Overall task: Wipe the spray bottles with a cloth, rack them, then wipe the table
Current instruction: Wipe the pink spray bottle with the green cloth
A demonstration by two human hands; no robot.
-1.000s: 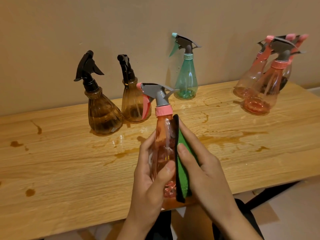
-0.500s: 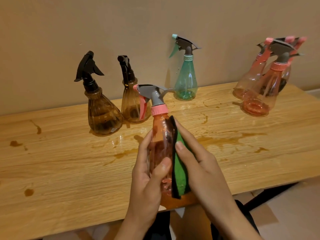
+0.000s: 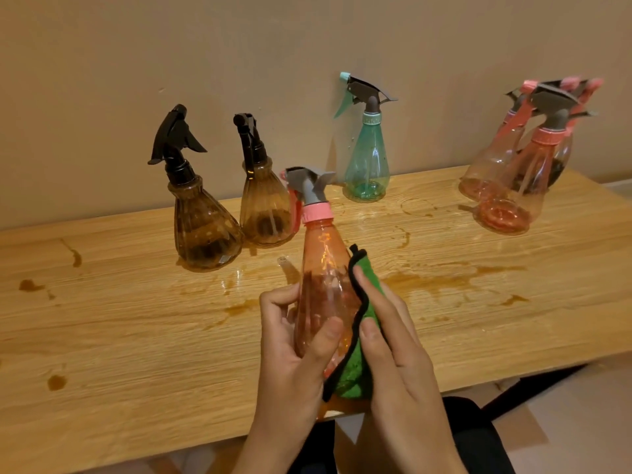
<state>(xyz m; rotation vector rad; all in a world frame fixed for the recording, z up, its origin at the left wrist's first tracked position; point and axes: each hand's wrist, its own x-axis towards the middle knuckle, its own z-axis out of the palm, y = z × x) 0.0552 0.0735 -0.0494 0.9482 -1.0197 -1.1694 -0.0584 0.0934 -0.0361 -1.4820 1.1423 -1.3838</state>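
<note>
The left hand [image 3: 294,364] is curled round a pink spray bottle [image 3: 325,275], held upright over the table's [image 3: 136,336] near edge. The right hand [image 3: 400,364] pinches a green cloth [image 3: 352,374] against the bottle's right side. Far back stand two brown bottles [image 3: 201,230], a teal bottle [image 3: 367,165] and perhaps three pink ones [image 3: 506,200] at right.

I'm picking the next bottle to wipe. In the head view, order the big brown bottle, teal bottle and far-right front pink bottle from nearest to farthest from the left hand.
1. The big brown bottle: just ahead of the left hand, leftward.
2. The teal bottle: at the back, middle.
3. The front pink bottle: far right end.
</note>
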